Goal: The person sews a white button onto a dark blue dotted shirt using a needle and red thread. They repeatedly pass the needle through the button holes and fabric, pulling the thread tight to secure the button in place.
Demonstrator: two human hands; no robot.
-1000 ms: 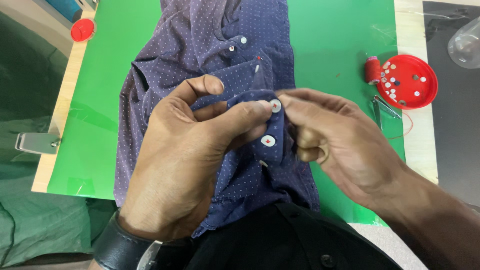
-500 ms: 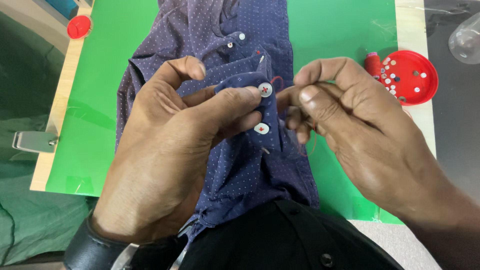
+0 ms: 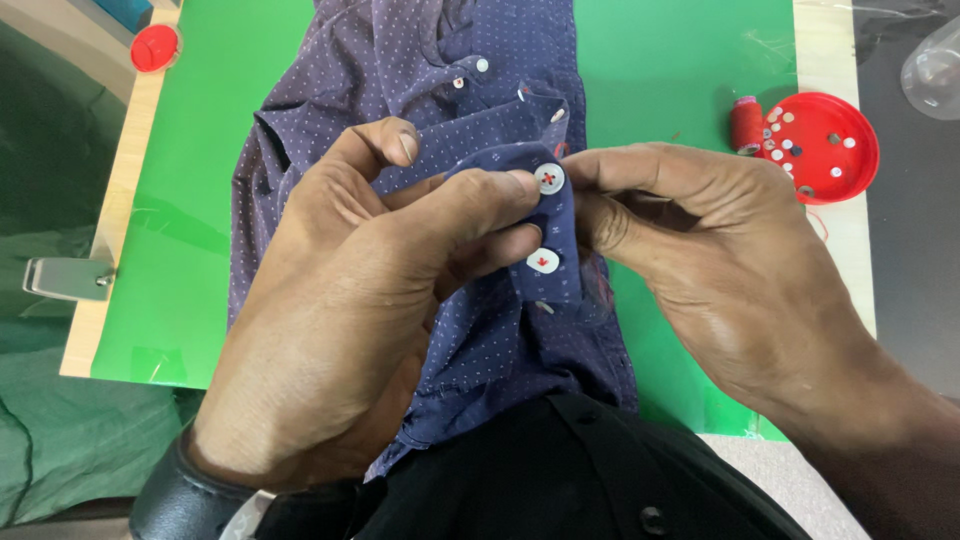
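Note:
A navy dotted shirt [image 3: 500, 60] lies along a green mat [image 3: 200, 200]. My left hand [image 3: 360, 300] pinches the shirt's button strip, thumb and forefinger just left of a white button [image 3: 549, 178] sewn with red thread. A second white button [image 3: 541, 262] sits below it on the same strip. My right hand [image 3: 720, 270] meets the strip from the right, its fingertips pressed at the upper button's edge. A needle is not visible between the fingers. Red thread shows faintly by the strip's right edge.
A red lid [image 3: 825, 145] holding several small buttons sits at the right, with a red thread spool [image 3: 745, 122] beside it. A small red cap [image 3: 153, 47] is at the far left. A metal clamp [image 3: 65, 278] grips the board's left edge. A clear plastic container [image 3: 935, 70] stands at the top right.
My right hand, which had pulled up and away with red thread, has come back down to the upper button. The left hand keeps its pinch on the strip.

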